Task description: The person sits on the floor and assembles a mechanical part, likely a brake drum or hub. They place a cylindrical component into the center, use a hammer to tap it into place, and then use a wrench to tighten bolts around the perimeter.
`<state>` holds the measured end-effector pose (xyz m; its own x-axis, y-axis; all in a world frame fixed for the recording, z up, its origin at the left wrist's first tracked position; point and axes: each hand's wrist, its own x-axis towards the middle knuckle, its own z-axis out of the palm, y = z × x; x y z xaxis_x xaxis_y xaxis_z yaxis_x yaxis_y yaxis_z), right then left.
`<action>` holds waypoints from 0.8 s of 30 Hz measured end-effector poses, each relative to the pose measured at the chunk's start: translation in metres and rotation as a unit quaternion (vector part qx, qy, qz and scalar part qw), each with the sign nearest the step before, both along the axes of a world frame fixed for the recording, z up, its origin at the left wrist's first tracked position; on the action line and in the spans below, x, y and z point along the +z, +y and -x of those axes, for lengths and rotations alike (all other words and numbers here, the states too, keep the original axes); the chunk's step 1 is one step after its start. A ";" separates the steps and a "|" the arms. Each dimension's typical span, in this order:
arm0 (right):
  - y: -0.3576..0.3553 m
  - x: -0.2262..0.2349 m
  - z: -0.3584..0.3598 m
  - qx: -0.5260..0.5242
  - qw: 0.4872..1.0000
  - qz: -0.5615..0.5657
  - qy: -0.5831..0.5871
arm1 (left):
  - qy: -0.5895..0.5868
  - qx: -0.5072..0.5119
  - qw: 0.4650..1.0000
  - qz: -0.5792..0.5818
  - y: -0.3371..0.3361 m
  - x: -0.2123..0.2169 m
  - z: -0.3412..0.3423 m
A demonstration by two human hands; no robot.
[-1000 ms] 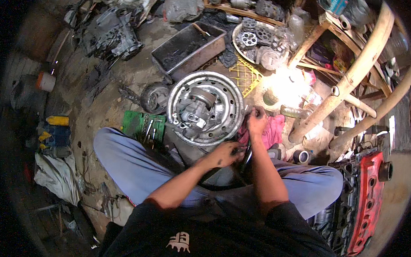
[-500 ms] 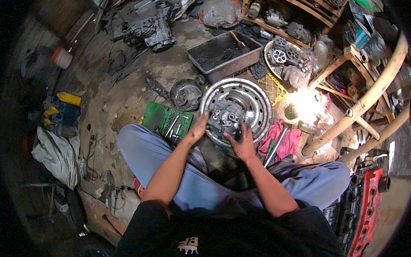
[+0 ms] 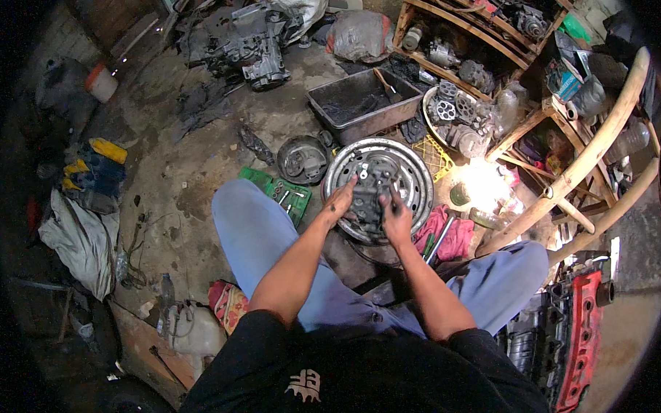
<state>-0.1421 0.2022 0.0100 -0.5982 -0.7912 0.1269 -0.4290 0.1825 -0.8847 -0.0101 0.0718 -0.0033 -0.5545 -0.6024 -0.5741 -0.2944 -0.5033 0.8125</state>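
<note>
A silver steel wheel rim [image 3: 409,176] lies flat on the floor between my knees. A dark, greasy metal part [image 3: 374,194] sits in its middle. My left hand [image 3: 340,201] presses on the left side of that part with its fingers spread. My right hand [image 3: 396,219] grips the part's near right side. Both forearms reach forward from the lower edge over my blue trousers [image 3: 258,231].
A green socket tray [image 3: 285,195] and a round dark pan [image 3: 302,159] lie left of the rim. A grey metal tray [image 3: 363,103] stands behind it. A pink rag with tools [image 3: 448,235] lies to the right. Wooden shelving [image 3: 485,48] holds engine parts; a red engine cover [image 3: 579,336] is at lower right.
Both hands moved from the rim's near right edge onto the part in its middle. The view shifted, so the rim now appears further forward and to the right.
</note>
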 end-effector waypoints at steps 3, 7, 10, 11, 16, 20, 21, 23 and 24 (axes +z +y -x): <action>0.000 0.004 0.022 -0.019 0.999 0.012 0.034 | 0.055 0.012 0.997 -0.059 0.002 0.002 0.012; -0.005 0.015 0.035 -0.055 0.996 -0.063 -0.029 | 0.056 0.020 0.998 0.004 0.001 0.013 0.024; -0.004 0.006 0.051 -0.093 0.991 -0.076 -0.050 | -0.095 -0.087 0.961 0.243 0.001 0.028 0.036; -0.005 0.006 0.056 -0.094 0.992 -0.069 -0.048 | -0.073 -0.080 0.969 0.224 0.003 0.031 0.039; -0.015 0.051 0.049 -0.099 0.981 -0.107 -0.128 | -0.044 -0.061 0.979 0.190 -0.020 -0.004 0.034; -0.012 0.029 0.078 -0.120 0.978 -0.116 -0.123 | 0.067 -0.054 0.996 0.031 -0.018 0.056 0.056; -0.014 0.019 0.088 -0.115 0.981 -0.113 -0.106 | 0.050 -0.058 0.996 0.050 -0.022 0.050 0.057; -0.017 0.021 0.095 -0.100 0.983 -0.070 -0.138 | -0.031 -0.075 0.988 0.134 -0.022 0.053 0.063; -0.018 0.022 0.097 -0.115 0.980 -0.064 -0.152 | -0.072 -0.084 0.978 0.176 -0.022 0.054 0.067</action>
